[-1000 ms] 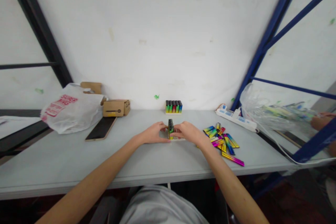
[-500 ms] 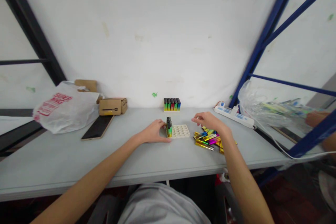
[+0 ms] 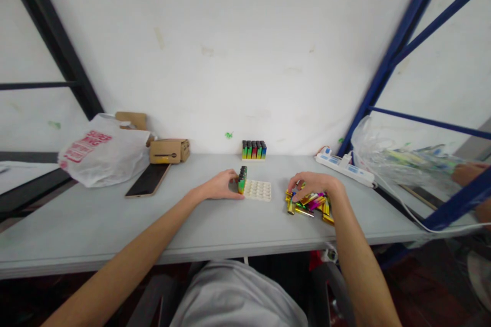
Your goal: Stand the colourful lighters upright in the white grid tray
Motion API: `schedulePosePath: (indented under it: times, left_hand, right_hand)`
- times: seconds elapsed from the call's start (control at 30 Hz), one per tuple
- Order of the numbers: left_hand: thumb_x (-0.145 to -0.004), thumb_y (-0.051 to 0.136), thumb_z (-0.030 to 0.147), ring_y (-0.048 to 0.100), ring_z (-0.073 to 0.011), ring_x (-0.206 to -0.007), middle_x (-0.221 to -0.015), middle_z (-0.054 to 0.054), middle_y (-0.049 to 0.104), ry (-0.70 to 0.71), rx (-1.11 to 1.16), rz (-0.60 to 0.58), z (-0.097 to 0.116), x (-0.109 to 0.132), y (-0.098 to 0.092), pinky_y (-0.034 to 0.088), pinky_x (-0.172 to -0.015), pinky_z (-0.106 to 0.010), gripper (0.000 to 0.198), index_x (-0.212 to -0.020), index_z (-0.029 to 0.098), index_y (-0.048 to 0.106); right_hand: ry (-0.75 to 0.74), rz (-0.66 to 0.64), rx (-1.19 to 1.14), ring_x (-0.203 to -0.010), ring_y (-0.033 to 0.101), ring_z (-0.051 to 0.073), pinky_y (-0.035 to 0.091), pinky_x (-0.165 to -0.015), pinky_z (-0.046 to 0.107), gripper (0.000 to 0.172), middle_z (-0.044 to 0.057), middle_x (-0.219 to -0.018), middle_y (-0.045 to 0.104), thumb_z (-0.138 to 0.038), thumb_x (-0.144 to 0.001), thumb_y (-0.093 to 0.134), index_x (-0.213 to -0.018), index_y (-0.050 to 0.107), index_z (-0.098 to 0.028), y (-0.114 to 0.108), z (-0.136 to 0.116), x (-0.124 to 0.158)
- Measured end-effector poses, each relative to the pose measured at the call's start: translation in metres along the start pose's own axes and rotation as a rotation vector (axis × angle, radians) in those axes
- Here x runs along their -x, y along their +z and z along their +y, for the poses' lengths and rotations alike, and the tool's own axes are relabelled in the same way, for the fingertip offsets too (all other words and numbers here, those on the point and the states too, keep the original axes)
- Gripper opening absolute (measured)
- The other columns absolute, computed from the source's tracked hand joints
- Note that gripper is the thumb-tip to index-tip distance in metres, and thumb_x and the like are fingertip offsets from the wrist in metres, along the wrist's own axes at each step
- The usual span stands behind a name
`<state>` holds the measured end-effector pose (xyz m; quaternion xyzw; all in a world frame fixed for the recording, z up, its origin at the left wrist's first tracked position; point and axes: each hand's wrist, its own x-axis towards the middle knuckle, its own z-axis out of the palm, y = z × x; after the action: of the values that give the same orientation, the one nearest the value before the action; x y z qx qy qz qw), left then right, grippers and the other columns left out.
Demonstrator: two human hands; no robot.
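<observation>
A cream tray [image 3: 258,190] with round sockets lies on the grey table [image 3: 192,219]. One row of upright lighters [image 3: 242,180] stands along its left edge. My left hand [image 3: 221,185] rests against that edge, fingers curled beside the lighters. My right hand [image 3: 312,185] is down on a pile of several rainbow-coloured lighters [image 3: 309,203], fingers bent over them; whether it has gripped one is hidden.
A full tray of coloured lighters [image 3: 253,149] stands at the wall. At the left lie a white plastic bag [image 3: 102,149], a small cardboard box [image 3: 169,150] and a dark phone [image 3: 148,181]. A white power strip [image 3: 343,166] and a clear bag [image 3: 399,161] sit right. Another person's hand [image 3: 466,172] shows far right.
My right hand left the tray, swung right and dropped onto the loose lighter pile. My left hand stayed at the tray's left edge. The view shifted slightly.
</observation>
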<state>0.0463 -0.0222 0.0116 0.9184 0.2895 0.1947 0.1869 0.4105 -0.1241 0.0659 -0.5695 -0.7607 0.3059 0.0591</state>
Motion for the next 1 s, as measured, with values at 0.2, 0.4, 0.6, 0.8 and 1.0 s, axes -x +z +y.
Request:
schedulePosePath:
  times: [0.2,0.4,0.6,0.8,1.0]
  left_hand:
    - [-0.070,0.085,0.064,0.068,-0.0317,-0.097,-0.107,-0.011,0.069,0.002,-0.018,0.001,-0.005,0.001,0.002,0.056,-0.091,-0.043,0.059,-0.104,0.016,0.074]
    - [-0.071,0.084,0.063,0.068,-0.0324,-0.097,-0.107,-0.011,0.071,0.024,-0.017,-0.002,-0.003,0.000,0.002,0.057,-0.092,-0.044,0.056,-0.103,0.017,0.075]
    - [-0.070,0.084,0.066,0.067,-0.0309,-0.096,-0.105,-0.011,0.070,0.022,-0.030,0.007,-0.002,0.000,0.002,0.056,-0.091,-0.042,0.059,-0.101,0.016,0.074]
    - [-0.072,0.084,0.063,0.067,-0.0290,-0.092,-0.103,-0.011,0.069,0.012,-0.029,-0.002,-0.003,0.001,0.003,0.055,-0.085,-0.039,0.057,-0.101,0.016,0.072]
    - [-0.071,0.084,0.065,0.066,-0.0284,-0.092,-0.102,-0.009,0.069,0.018,-0.033,-0.003,-0.001,0.000,0.002,0.055,-0.085,-0.038,0.058,-0.100,0.016,0.072]
  right_hand:
    - [0.041,-0.024,0.088,-0.094,0.072,0.026,0.052,-0.077,0.029,0.059,0.007,-0.108,0.079,-0.045,-0.063,0.090,-0.116,0.082,-0.021,0.000,-0.006,0.011]
    - [0.151,-0.005,0.112,-0.087,0.071,0.024,0.049,-0.070,0.028,0.037,0.005,-0.098,0.080,-0.044,-0.071,0.087,-0.097,0.081,-0.019,0.008,-0.009,-0.003]
    - [0.040,0.312,0.074,-0.078,0.069,0.021,0.049,-0.071,0.030,0.025,0.007,-0.089,0.079,-0.041,-0.087,0.073,-0.099,0.071,-0.019,0.009,0.005,-0.014]
    - [-0.154,0.788,-0.164,-0.067,0.058,0.019,0.045,-0.066,0.030,0.040,0.002,-0.072,0.068,-0.057,-0.089,0.067,-0.097,0.070,-0.018,0.012,-0.004,-0.034]
    - [-0.216,0.730,-0.845,-0.088,0.064,0.019,0.053,-0.079,0.031,0.045,0.003,-0.093,0.069,-0.064,-0.081,0.076,-0.088,0.064,-0.022,0.036,-0.048,-0.052]
